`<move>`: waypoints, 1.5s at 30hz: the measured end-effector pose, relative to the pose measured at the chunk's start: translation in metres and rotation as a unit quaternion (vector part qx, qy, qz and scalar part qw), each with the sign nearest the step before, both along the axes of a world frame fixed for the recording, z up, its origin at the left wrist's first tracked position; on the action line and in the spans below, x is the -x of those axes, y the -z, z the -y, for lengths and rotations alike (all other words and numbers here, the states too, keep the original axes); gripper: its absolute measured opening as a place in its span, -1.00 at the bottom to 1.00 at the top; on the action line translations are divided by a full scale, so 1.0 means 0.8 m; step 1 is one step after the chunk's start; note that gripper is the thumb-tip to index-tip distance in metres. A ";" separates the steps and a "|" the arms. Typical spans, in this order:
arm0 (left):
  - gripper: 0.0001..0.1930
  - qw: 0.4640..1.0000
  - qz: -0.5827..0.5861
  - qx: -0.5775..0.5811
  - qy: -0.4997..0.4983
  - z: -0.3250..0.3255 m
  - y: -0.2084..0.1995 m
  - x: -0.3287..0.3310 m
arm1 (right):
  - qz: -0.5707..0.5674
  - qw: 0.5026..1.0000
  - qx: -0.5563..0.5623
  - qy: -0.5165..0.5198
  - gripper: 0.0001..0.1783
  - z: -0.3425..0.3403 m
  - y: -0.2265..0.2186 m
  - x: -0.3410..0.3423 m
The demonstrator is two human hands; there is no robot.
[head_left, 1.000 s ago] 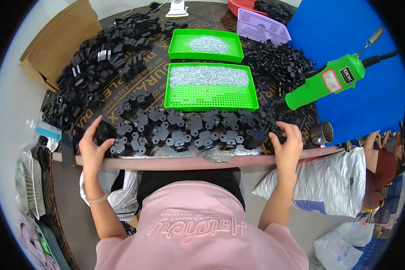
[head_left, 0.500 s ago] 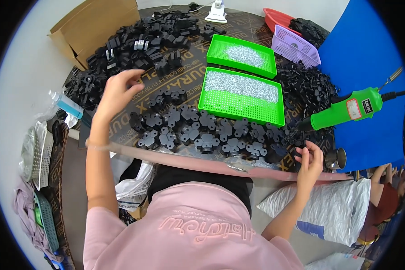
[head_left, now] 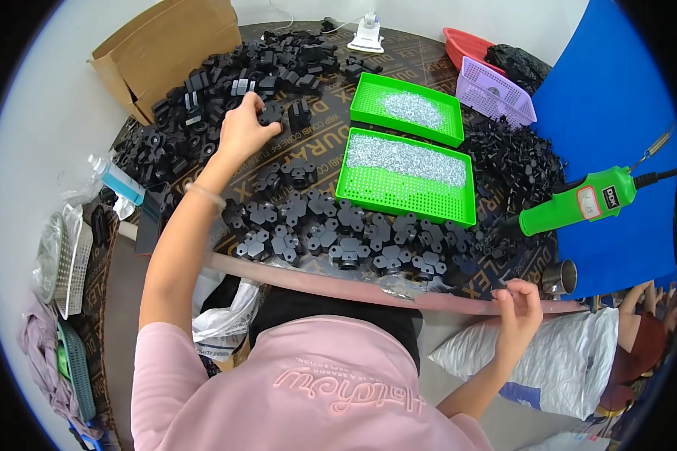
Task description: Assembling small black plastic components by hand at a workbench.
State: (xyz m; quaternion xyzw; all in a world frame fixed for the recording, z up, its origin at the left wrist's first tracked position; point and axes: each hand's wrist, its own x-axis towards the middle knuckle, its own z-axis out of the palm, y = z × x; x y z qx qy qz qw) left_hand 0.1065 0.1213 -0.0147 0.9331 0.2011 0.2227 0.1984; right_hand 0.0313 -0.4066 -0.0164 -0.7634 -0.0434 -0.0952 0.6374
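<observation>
My left hand reaches to the far left pile, its thumb and fingers closed round a black plastic part. Close to the table's front edge at the right, my right hand is pinched; a small dark bit seems to show at its fingertips, too small to name. Between the hands, black lobed plastic parts stand in rows along the near side of the table. Beyond them lies a green perforated tray holding small silvery pieces. A green electric screwdriver hangs at the right.
A second green tray also holds silvery pieces. Small black parts are heaped beside a purple basket. A metal cup stands at the near right corner. A cardboard box and a blue-liquid bottle are at the left.
My left hand has moved right and come onto a black part at the pile. My right hand has drawn back from the small parts to the table's front edge.
</observation>
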 end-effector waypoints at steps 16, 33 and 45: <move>-0.46 0.871 0.017 0.214 0.441 0.234 -0.030 0.179 | 0.119 0.931 0.184 -0.290 -0.76 -0.142 -0.047 0.020; -0.42 0.875 0.002 0.222 0.430 0.244 -0.021 0.184 | 0.145 0.917 0.229 -0.294 -0.77 -0.143 -0.046 0.014; -0.36 0.836 -0.085 0.354 0.411 0.248 -0.045 0.197 | 0.061 0.926 0.198 -0.316 -0.69 -0.139 -0.037 0.013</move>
